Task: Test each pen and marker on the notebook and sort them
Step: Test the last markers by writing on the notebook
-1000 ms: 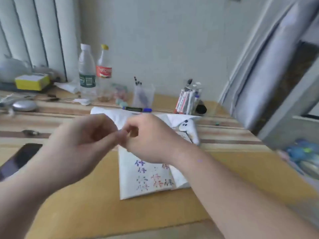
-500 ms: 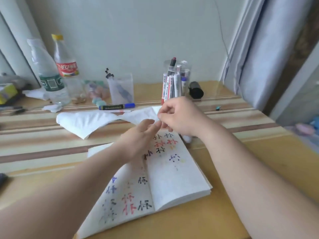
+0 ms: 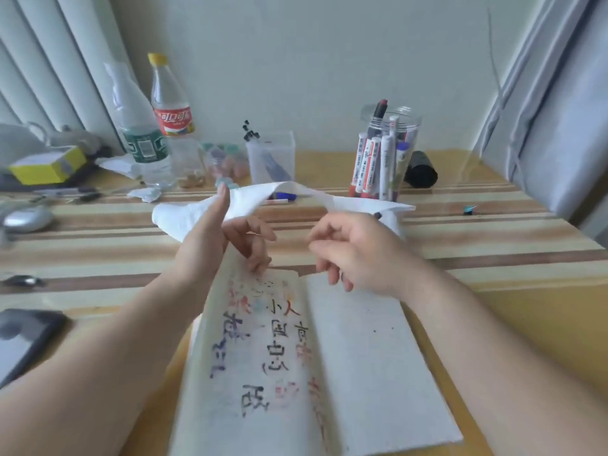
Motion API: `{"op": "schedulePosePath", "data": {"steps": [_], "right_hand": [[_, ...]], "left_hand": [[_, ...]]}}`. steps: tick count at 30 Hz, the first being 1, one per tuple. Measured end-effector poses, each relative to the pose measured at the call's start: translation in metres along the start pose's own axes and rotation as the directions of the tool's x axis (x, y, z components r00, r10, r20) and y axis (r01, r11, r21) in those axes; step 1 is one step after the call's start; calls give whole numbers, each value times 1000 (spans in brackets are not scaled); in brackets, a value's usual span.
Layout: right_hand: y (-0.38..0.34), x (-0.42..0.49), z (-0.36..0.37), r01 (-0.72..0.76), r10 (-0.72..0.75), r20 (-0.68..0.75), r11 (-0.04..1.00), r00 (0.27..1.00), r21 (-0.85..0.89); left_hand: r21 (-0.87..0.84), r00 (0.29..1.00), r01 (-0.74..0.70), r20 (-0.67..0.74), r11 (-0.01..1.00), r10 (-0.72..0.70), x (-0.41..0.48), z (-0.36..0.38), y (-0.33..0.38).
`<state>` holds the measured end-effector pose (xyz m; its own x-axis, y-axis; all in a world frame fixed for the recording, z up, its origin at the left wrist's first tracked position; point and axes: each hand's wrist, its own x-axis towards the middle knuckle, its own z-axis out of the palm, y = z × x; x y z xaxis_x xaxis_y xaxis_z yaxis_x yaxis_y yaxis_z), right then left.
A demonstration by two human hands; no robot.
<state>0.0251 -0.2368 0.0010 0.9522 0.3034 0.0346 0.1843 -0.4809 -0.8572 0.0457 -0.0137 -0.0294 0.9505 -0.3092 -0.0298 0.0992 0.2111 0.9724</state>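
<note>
An open notebook [image 3: 355, 357] lies in front of me on the desk; its left page is full of coloured test marks and its right page is nearly blank. My left hand [image 3: 227, 238] hovers at the top of the left page, thumb up against a raised white sheet [image 3: 289, 189], fingertips loosely curled onto the page. My right hand [image 3: 355, 255] sits over the top of the right page, fingers relaxed, nothing visibly held. A dark marker tip [image 3: 377, 215] peeks out behind it. A clear jar of markers [image 3: 388, 149] and a square clear pen holder [image 3: 271, 156] stand behind. A blue-capped marker [image 3: 283, 196] lies under the sheet.
Two plastic bottles [image 3: 141, 133] and a yellow box [image 3: 49, 164] crowd the back left, with a mouse [image 3: 28, 218] and a phone [image 3: 23, 337] along the left edge. A black cap [image 3: 421, 174] lies beside the jar. A curtain [image 3: 559, 110] hangs at the right.
The notebook now shows a different spread with larger marks. My hands have moved apart, and the white sheet behind them has risen into an arch. The view has shifted closer over the notebook.
</note>
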Motion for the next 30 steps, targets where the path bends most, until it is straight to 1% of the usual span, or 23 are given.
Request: {"op": "schedulePosePath", "data": {"steps": [2,3,5,6,8,12,13,14,15,16,17,18,19,20,21,22,23,24,25,26,27,28,30], "right_hand": [[-8,-11,17,74,-4,239,956,971,-284],[-10,-16,22,121,8,306,909,952,-400],[-16,-20,32,184,15,356,835,934,-519],[-20,-20,35,198,16,361,813,932,-547],[-27,-19,43,211,29,380,790,925,-576],[-38,-14,56,202,102,439,780,893,-592],[-37,-7,55,165,126,412,782,902,-601],[-34,2,51,108,143,345,780,928,-616],[-30,14,45,36,150,243,781,958,-623],[-25,25,39,-53,157,124,799,980,-599],[-19,35,34,-152,183,7,837,983,-526],[-16,42,30,-254,243,-79,885,967,-389],[-13,47,29,-341,324,-113,922,939,-186],[-12,52,29,-393,391,-122,920,912,12],[-10,56,30,-403,419,-141,906,897,132],[-8,61,31,-369,387,-196,921,901,126],[-7,69,31,-316,297,-272,948,915,-28],[-7,78,29,-260,171,-301,922,938,-288],[-10,87,28,-185,50,-248,808,968,-559],[-16,96,27,-124,13,-154,659,988,-742],[-19,106,26,-107,59,-89,547,994,-830],[-23,113,26,-139,159,-69,490,985,-861],[-22,125,26,-223,319,-70,475,945,-851]], "left_hand": [[243,999,36,-23,969,-31,-7,-3,9],[383,998,57,-23,922,-52,-10,0,14],[625,995,89,-16,776,-102,-18,1,22],[703,993,93,-9,705,-122,-22,1,25],[768,992,83,-4,634,-126,-30,2,29],[795,997,72,-51,603,-52,-42,1,23],[803,997,75,-67,591,-35,-44,1,20],[839,998,59,-69,541,-2,-45,0,15],[898,997,23,-50,439,50,-45,-1,11],[948,994,-22,-13,317,107,-45,-1,8],[973,988,-67,34,222,151,-45,0,5],[980,983,-106,77,171,167,-45,2,1],[979,982,-129,105,157,154,-45,4,-1],[978,985,-137,117,160,125,-45,6,-4],[977,988,-135,121,166,95,-46,8,-5],[977,989,-137,126,164,74,-45,8,-7],[977,987,-149,138,154,77,-45,9,-9],[977,984,-165,154,134,90,-44,9,-11],[977,979,-181,169,112,111,-44,8,-12],[976,974,-197,184,92,133,-44,7,-12],[974,969,-210,196,80,148,-44,7,-13],[974,968,-215,201,76,152,-44,6,-14],[976,973,-202,191,79,130,-44,5,-13]]}}
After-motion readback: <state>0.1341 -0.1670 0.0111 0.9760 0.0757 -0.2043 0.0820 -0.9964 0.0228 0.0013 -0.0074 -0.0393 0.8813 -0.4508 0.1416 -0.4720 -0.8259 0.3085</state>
